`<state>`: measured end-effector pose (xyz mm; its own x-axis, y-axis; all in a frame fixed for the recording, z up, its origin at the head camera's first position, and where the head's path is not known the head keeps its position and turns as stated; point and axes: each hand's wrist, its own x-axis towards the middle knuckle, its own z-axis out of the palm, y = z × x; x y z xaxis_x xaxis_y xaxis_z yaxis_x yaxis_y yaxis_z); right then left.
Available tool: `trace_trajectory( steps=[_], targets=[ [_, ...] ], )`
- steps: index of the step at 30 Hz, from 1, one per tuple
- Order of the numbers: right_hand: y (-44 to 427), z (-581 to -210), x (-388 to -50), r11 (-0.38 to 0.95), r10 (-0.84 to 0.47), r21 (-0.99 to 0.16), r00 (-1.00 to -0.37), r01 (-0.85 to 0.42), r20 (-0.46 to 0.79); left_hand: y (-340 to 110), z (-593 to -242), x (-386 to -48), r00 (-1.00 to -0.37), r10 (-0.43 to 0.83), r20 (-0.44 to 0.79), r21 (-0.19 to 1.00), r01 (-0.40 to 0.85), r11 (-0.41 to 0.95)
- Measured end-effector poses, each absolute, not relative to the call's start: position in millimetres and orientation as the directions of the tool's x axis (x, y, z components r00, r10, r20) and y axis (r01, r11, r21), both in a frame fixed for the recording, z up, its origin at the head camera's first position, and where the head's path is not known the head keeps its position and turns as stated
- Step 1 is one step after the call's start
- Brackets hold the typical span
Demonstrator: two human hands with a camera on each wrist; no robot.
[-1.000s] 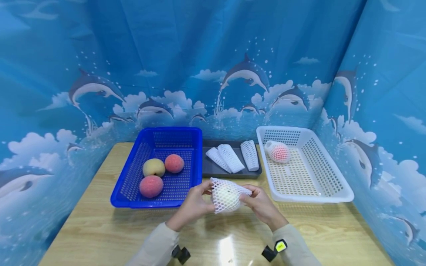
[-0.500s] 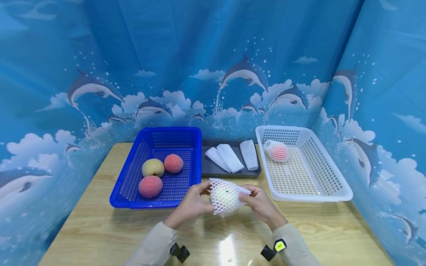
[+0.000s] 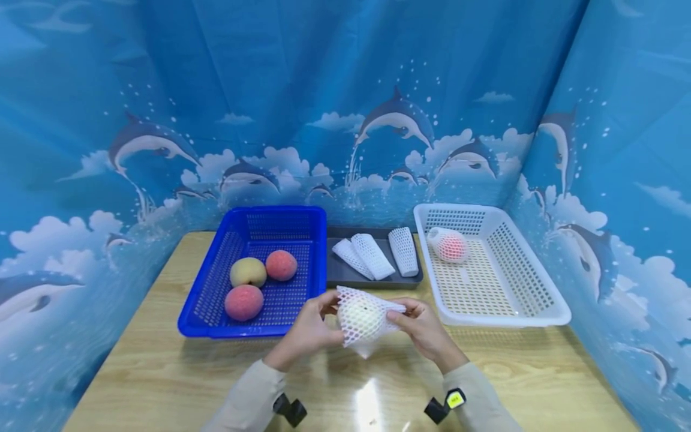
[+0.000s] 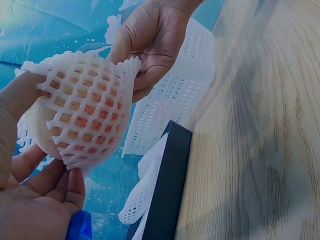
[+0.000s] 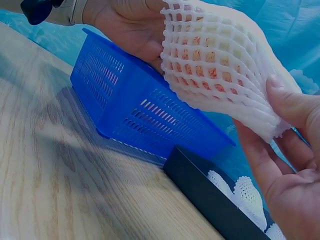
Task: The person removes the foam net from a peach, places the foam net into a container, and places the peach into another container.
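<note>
A blue curtain [image 3: 302, 90] printed with dolphins and clouds surrounds a wood-grain table [image 3: 513, 372], on whose surface a bright glare spot is seen. Marks are shown on a yellow-green wrist device [image 3: 456, 398] at the right cuff and on the front rim of the blue basket [image 3: 237, 332]; both are too small to be read.

Compared with half a second earlier, the held fruit [image 4: 40, 125] and its net [image 3: 371, 318] have been shifted slightly left, and a pale point is now seen beneath them; the baskets and tray appear unchanged.

The fruit, pale with a reddish blush, is held above the table, partly covered by the net. It is gripped at the net's open end between thumb and fingers of the left hand [image 3: 313, 330]; the net's gathered end is pinched by the right hand [image 3: 423, 330].

One yellow fruit [image 3: 248, 272] and two red fruits [image 3: 244, 302] are held in the blue basket, three nets [image 3: 373, 257] in the dark tray [image 3: 396, 281], and a netted red fruit [image 3: 452, 247] in the white basket [image 3: 507, 321].
</note>
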<state>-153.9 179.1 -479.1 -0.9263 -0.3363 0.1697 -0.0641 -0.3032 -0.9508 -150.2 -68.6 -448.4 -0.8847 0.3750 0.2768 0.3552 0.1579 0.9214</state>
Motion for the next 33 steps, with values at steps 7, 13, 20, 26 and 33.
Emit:
trace_trajectory(
  steps=[7,13,20,26,33],
  targets=[
    [179,-480,-155,-0.268,-0.285,-0.961,-0.948,-0.062,0.141,-70,-449,-151,-0.879,0.377,0.293,0.926,0.359,0.116],
    [177,-478,-155,-0.265,-0.261,-0.962,-0.956,-0.061,0.132,-74,-445,-151,-0.892,0.359,0.275,0.932,0.339,0.127],
    [177,-475,-155,-0.282,-0.243,-0.958,-0.961,-0.059,0.131,-77,-443,-153,-0.897,0.341,0.282,0.928,0.345,0.139],
    [177,-474,-155,-0.273,-0.214,-0.961,-0.97,-0.052,0.113,-79,-443,-154,-0.9,0.318,0.299,0.924,0.356,0.139],
    [180,-474,-156,-0.25,-0.183,-0.967,-0.978,-0.05,0.098,-83,-443,-154,-0.902,0.299,0.312,0.915,0.37,0.16]
  ],
)
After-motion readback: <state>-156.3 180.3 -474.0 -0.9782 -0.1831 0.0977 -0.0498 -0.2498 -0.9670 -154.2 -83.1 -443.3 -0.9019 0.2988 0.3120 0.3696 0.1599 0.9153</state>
